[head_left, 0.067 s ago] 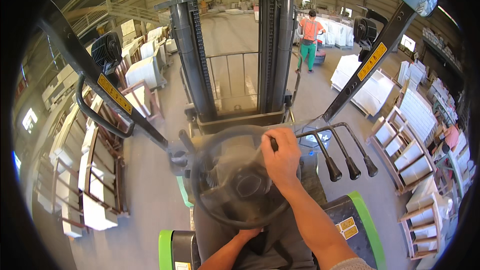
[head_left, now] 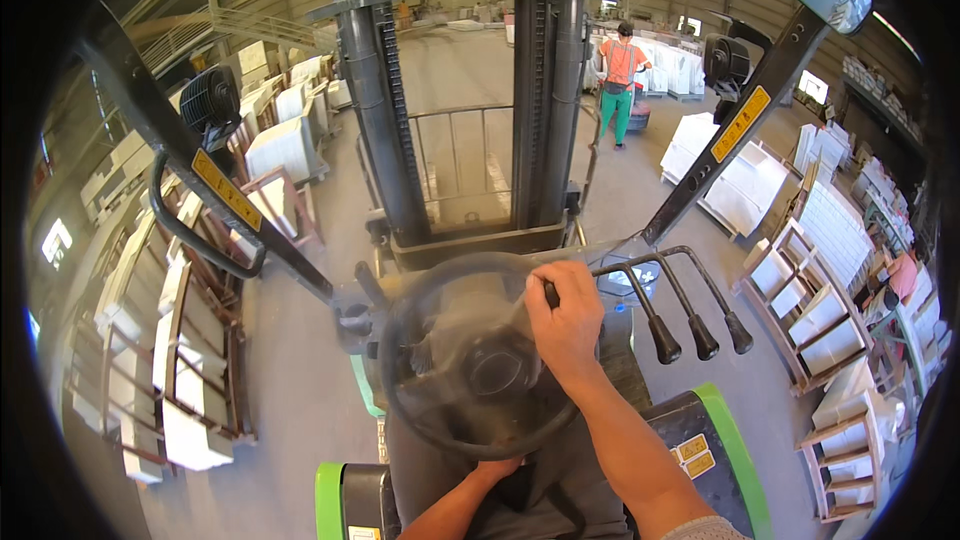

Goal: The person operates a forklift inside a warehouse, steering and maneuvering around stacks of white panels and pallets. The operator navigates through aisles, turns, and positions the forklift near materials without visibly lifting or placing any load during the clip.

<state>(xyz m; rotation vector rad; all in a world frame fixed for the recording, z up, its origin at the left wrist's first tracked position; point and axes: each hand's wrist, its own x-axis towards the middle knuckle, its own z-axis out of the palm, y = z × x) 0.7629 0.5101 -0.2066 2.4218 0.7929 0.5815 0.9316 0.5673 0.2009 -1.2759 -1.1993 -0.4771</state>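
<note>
The right hand clasps the knob of the wheel, mid-frame, seemingly for one-handed turning, while the left hand, apart at lower centre, is too hidden to tell its grip.

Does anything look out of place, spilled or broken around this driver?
Nothing stands out as spilled or broken. The right hand holds the small dark knob on the round black steering wheel; three bent black levers hang side by side. The pale flat slabs seem slanted, probably from lens bending.
</note>
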